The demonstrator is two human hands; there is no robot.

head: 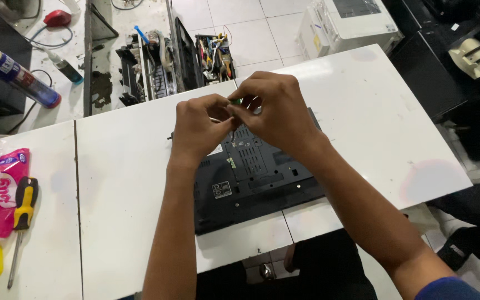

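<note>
head view: both hands meet over the far edge of a dark laptop [251,172] lying underside up on the white table [129,183], the left hand [198,128] and right hand [279,111] with fingers pressed together, pinching a thin green-handled screwdriver [233,119] whose tip points down at the base panel. this looks like work on a screw in the bottom cover, which calls for a steady, upright tip. the casing is matte black, vented, with small labels.
</note>
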